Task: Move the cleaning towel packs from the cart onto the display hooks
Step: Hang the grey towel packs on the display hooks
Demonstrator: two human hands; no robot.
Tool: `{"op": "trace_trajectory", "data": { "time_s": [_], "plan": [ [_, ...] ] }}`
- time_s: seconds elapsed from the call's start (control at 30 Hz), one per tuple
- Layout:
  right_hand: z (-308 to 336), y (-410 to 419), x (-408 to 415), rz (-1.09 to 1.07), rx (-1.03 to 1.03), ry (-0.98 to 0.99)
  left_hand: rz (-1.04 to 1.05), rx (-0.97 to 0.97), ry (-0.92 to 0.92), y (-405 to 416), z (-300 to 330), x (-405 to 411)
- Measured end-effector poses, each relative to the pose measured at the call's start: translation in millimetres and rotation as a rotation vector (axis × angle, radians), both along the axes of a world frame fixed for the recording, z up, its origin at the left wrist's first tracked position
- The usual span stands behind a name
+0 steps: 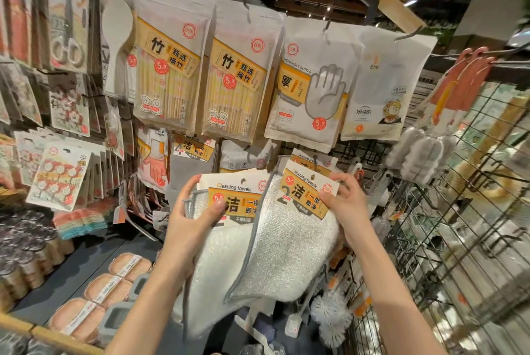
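Note:
My left hand [190, 220] grips a small stack of cleaning towel packs [220, 257], white cloths with orange "Cleaning towels" header cards, thumb pressed on the front card. My right hand [345, 205] pinches the header card of a separate towel pack [289, 240], held tilted just right of the stack. More towel packs [308, 161] hang on a display hook directly behind the raised pack. The hook's tip is hidden by the cards.
Bamboo chopstick packs [169, 73], disposable glove packs [309, 88] and other bagged goods hang above. A black wire grid panel [459, 225] with hooks stands at the right. Sponges [114, 286] lie on the shelf at lower left. White brushes [329, 317] sit below the towels.

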State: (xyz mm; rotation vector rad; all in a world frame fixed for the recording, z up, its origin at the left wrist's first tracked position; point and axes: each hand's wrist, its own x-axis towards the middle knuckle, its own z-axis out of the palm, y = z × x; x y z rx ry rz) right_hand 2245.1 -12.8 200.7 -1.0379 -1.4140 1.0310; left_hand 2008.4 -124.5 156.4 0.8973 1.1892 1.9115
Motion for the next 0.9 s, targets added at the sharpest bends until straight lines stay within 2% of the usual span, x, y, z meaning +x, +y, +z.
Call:
{"op": "trace_trajectory", "data": {
  "time_s": [0.2,0.53,0.9],
  "plan": [
    [-3.6,23.3,2.3,-0.094,-0.035,0.066,0.051,0.006,0.040,3.0,2.5,-12.8],
    [-11.9,66.5,0.1,-0.197,0.070,-0.033,0.073,-0.033,0.087,8.8,2.1,-21.8],
    [-22.4,103.1,-4.8,-0.301,0.090,-0.102,0.068,-0.032,0.105,12.7,5.7,-19.0]
  ]
}}
